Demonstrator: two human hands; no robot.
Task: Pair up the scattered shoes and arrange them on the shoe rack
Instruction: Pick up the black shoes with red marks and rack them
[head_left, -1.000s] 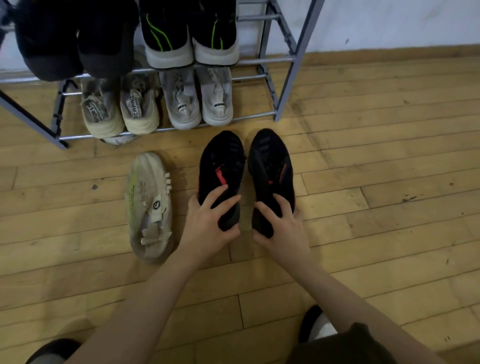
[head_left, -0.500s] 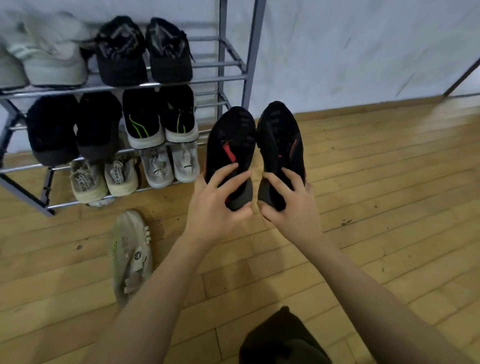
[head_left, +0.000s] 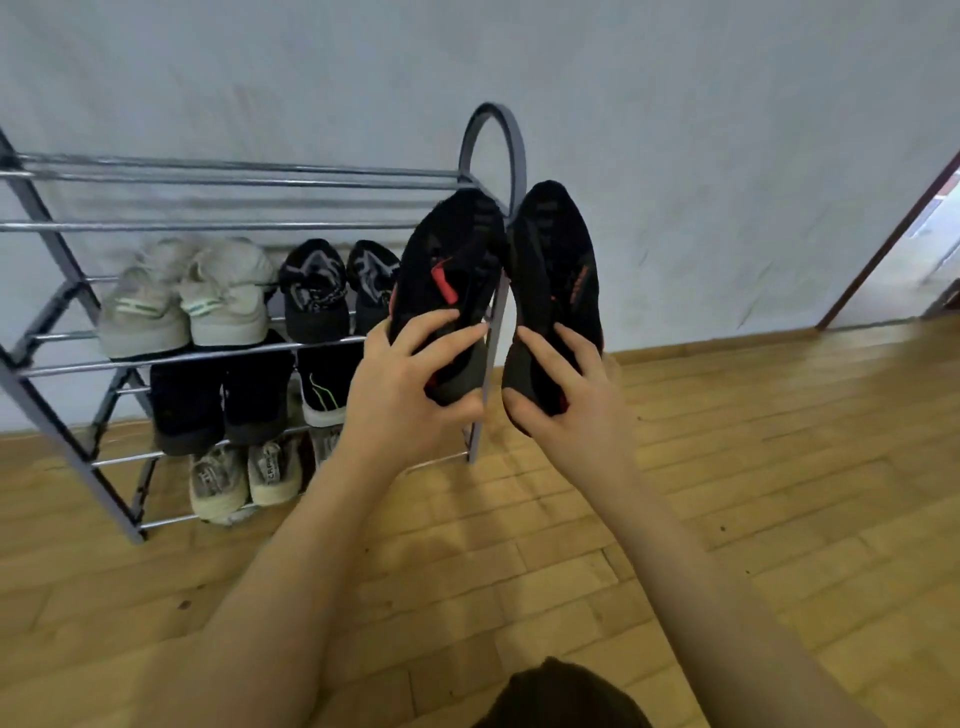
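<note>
Shoes are now lifted off the floor; I'm gripping left shoe (head_left: 449, 291) with left hand (head_left: 400, 395), right shoe (head_left: 558, 291) with right hand (head_left: 569, 400), beside the rack (head_left: 234, 226) end. I'm aiming toes level onto its bare top shelf.

The shoe rack (head_left: 249, 226) had shiny metal bars. The black shoes (head_left: 556, 270) looked like soft, dull cloth. The floor (head_left: 779, 467) was smooth, shiny wood.
</note>
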